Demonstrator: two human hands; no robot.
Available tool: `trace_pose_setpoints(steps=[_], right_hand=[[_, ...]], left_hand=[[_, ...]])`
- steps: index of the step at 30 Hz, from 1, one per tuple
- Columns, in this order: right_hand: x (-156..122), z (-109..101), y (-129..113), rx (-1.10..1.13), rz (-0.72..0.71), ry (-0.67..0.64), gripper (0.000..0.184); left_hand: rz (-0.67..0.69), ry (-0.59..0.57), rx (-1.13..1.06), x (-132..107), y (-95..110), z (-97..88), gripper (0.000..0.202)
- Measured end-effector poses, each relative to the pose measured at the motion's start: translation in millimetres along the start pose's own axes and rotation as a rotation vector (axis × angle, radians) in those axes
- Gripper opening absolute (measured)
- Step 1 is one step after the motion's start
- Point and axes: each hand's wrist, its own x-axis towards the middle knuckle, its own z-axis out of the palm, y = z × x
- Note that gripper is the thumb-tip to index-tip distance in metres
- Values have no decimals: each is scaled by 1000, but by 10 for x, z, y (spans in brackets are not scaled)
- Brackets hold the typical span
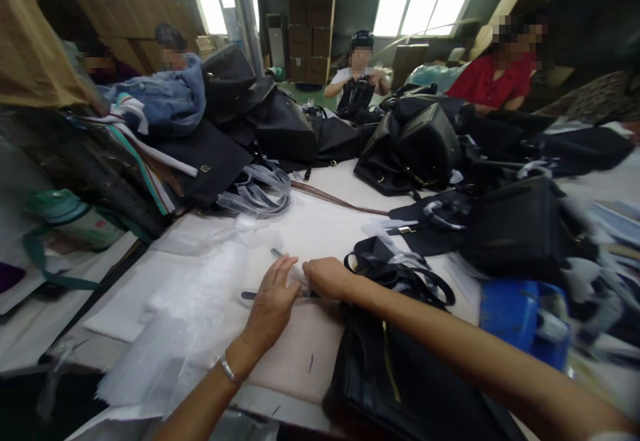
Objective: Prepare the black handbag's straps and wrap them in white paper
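Note:
My left hand (275,294) and my right hand (326,278) meet over the pale table. My left hand's fingers are bent around a dark strap (249,295), whose end pokes out to the left. A second dark tip (276,253) shows above that hand. Between the hands lies a crumpled bit of clear plastic film (299,280), and my right hand is closed on it; its fingertips are partly hidden. Below my right forearm rests a black handbag (370,368) with a gold zipper. Its black handles (435,284), partly wrapped in film, lie beside my right wrist.
Thin white sheets (185,308) are piled at left, near film-wrapped straps (265,191). Several black bags (430,141) stand across the back. A blue container (520,318) sits at right, and a green-lidded bottle (75,218) at far left. Other people (357,81) are across the table.

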Motion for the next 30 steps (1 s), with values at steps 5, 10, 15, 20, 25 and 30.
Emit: trace_pose_setpoints(steps=[5,10,15,20,25,30], right_hand=[[-139,-25,-69,-8,-119,-67,26],[-307,-102,-126,1,-139,-97,30],[-635,-432,-198,228,-240,-75,47],[-1054,-818,-517,390,-334,-70,50],[-1438,-903,-1019,446,-431,-173,29],[-1912,-790,-1609,153,-703,-256,25]], left_hand=[[115,-113,-40,-29,-93,104,16],[26,-279,-184,-98,15,30,14],[-96,-276,-181,-214,305,-392,18],[-268,-272,-377,-410,758,-1031,24],[-529,-307,-530,-936,1369,-1546,28],[-883,-346,-847,-1760,1923,-1639,36]])
